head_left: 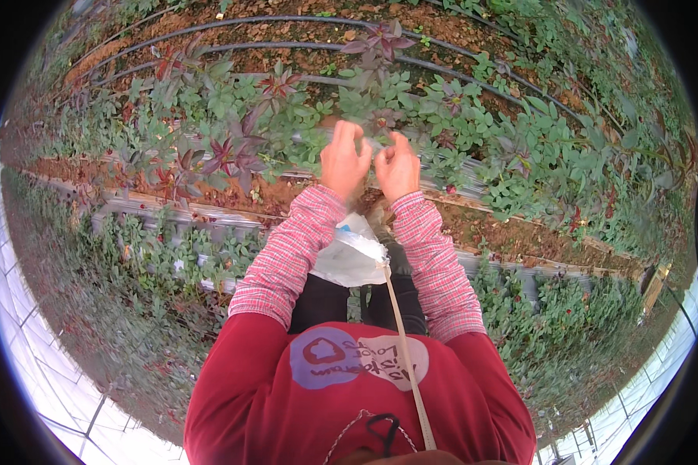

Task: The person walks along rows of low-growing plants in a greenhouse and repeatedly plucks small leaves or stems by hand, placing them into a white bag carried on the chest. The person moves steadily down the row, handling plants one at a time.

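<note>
Both of my hands reach forward among leafy plants, side by side with a narrow gap between them. My left hand (344, 161) is closed, its fingers curled and the knuckles up; anything in it is hidden. Close by on the right, my right hand (398, 166) is also curled, thumb and fingers bent together, and I cannot make out what they hold. Just beyond the fingertips stand green foliage (380, 93) and a small dark red shoot (381, 122). Below my wrists a white bag (350, 252) hangs from a pale strap (400, 333) at my front.
Rows of plants with green and dark red leaves (233, 153) run across the view. A reddish soil path (520, 232) passes between them, bordered by plastic sheeting (202, 215). Black irrigation tubes (287, 46) lie over the soil farther off. A wooden post (656, 287) stands at the right.
</note>
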A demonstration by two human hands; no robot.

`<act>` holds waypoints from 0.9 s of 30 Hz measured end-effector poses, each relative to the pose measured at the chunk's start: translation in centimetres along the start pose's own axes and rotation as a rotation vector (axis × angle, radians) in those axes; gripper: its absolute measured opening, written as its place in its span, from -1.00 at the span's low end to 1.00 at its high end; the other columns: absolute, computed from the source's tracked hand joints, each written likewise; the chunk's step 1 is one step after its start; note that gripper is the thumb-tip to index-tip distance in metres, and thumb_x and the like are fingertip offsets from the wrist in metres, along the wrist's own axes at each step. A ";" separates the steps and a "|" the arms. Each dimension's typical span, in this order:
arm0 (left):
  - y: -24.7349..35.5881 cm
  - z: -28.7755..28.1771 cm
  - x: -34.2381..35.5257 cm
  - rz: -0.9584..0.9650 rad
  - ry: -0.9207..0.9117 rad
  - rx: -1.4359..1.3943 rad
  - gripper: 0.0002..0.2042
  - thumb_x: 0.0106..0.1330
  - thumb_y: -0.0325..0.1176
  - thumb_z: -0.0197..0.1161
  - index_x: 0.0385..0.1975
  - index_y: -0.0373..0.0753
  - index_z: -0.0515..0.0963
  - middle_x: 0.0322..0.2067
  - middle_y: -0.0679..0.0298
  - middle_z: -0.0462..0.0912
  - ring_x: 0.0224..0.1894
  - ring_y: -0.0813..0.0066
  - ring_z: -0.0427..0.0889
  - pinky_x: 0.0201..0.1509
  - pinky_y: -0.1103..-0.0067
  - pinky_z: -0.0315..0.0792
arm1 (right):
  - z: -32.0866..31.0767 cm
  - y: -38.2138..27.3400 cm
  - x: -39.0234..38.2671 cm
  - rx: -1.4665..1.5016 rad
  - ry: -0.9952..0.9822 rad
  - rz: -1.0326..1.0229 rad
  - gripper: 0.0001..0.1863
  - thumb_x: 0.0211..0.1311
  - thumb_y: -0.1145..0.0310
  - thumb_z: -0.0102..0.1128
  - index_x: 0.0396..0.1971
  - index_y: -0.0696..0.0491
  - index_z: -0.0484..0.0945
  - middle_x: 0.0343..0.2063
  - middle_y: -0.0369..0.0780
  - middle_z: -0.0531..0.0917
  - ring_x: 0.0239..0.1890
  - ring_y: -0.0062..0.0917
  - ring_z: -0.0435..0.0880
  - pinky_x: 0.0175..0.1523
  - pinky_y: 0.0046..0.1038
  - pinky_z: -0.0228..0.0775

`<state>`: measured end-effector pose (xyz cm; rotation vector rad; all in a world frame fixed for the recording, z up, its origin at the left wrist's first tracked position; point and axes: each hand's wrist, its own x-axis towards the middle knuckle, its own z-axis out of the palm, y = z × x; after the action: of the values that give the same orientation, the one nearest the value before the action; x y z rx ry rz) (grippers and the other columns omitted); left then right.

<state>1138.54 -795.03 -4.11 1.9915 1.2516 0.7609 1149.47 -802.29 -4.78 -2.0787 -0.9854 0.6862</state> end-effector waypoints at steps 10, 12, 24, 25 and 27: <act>-2.0 4.6 3.9 -0.007 -0.002 -0.285 -0.70 0.41 -0.54 0.16 0.11 -0.32 0.60 0.04 0.04 0.68 -0.01 0.23 0.73 0.00 0.48 0.58 | 2.5 1.8 5.1 0.041 0.275 -0.209 -0.72 0.29 0.51 0.18 -0.01 0.14 0.63 -0.30 -0.11 0.63 -0.41 -0.33 0.66 -0.28 -0.36 0.52; -2.3 5.2 4.6 -0.026 -0.047 -0.375 -0.72 0.43 -0.53 0.14 0.09 -0.33 0.61 0.02 0.02 0.69 -0.02 0.25 0.73 0.01 0.47 0.58 | 2.1 1.5 5.8 0.021 0.283 -0.252 -0.73 0.31 0.52 0.17 -0.01 0.15 0.63 -0.28 -0.10 0.63 -0.40 -0.33 0.68 -0.28 -0.37 0.53; -3.1 5.0 6.2 -0.239 -0.292 -0.626 -0.79 0.48 -0.36 0.18 -0.15 -0.38 0.66 -0.31 0.30 0.70 -0.26 0.55 0.59 -0.14 0.56 0.50 | 2.1 4.6 6.7 0.474 0.145 0.102 -0.83 0.39 0.45 0.23 -0.13 0.18 0.69 -0.34 -0.23 0.70 -0.39 -0.57 0.69 -0.31 -0.48 0.53; -4.0 5.2 6.3 -0.197 -0.293 -0.610 -0.79 0.48 -0.35 0.18 -0.16 -0.37 0.66 -0.36 0.33 0.67 -0.32 0.60 0.55 -0.22 0.59 0.47 | 1.8 4.4 6.6 0.545 0.091 0.152 -0.83 0.40 0.44 0.23 -0.12 0.17 0.69 -0.38 -0.27 0.70 -0.43 -0.62 0.66 -0.33 -0.52 0.51; -5.6 5.6 6.2 -0.227 -0.344 -0.648 -0.80 0.48 -0.34 0.18 -0.17 -0.34 0.66 -0.45 0.38 0.62 -0.45 0.68 0.46 -0.38 0.65 0.36 | 0.8 3.5 6.6 0.683 -0.023 0.255 -0.82 0.43 0.43 0.23 -0.09 0.15 0.70 -0.46 -0.33 0.69 -0.50 -0.73 0.60 -0.38 -0.60 0.46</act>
<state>1142.05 -788.69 -11.11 1.3536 0.8620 0.5816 1154.12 -798.19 -9.07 -1.5907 -0.4036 1.0110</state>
